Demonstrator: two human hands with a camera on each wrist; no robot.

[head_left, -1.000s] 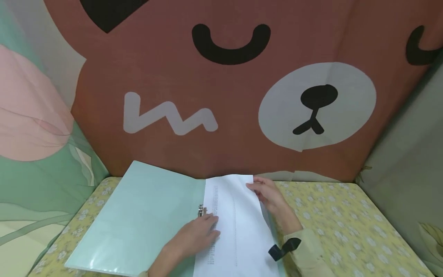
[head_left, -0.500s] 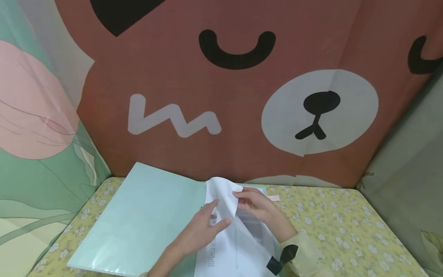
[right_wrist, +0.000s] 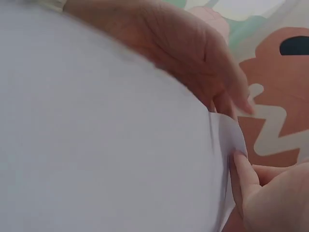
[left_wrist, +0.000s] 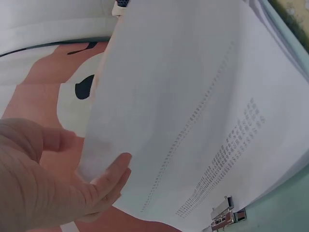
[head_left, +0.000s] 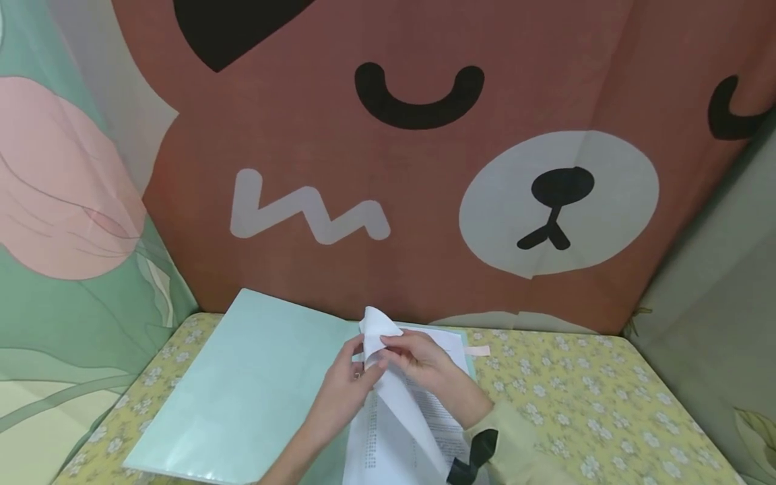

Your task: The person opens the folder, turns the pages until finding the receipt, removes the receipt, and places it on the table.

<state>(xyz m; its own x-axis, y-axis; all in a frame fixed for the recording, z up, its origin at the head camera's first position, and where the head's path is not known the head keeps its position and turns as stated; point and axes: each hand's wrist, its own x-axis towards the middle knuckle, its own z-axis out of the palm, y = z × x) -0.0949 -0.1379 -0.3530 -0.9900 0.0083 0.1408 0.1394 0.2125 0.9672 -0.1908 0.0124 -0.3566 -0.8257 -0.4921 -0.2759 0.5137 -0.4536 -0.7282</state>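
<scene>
A light green folder (head_left: 242, 391) lies open, its metal clip (left_wrist: 227, 213) showing at the sheet's inner edge in the left wrist view. The top white printed sheet (head_left: 374, 438) is lifted at its upper right corner and curls over to the left. My right hand (head_left: 427, 367) pinches that corner between thumb and fingers; in the right wrist view its fingertips press on the paper edge. My left hand (head_left: 342, 387) is at the curled top edge, thumb and fingers apart, with fingers against the paper in the left wrist view. Another printed page (head_left: 439, 407) shows underneath.
A flowered yellow cloth (head_left: 576, 397) covers the table. A pink tab (head_left: 479, 350) sticks out past the folder's right edge. Behind stands a fabric backdrop (head_left: 315, 121) with a bear's face. A black wrist strap (head_left: 473, 458) sits on the right sleeve.
The right hand has drawn the sheet's upper right corner leftward, baring the page and tab underneath. The left hand has lifted from the sheet and come up to its curled edge.
</scene>
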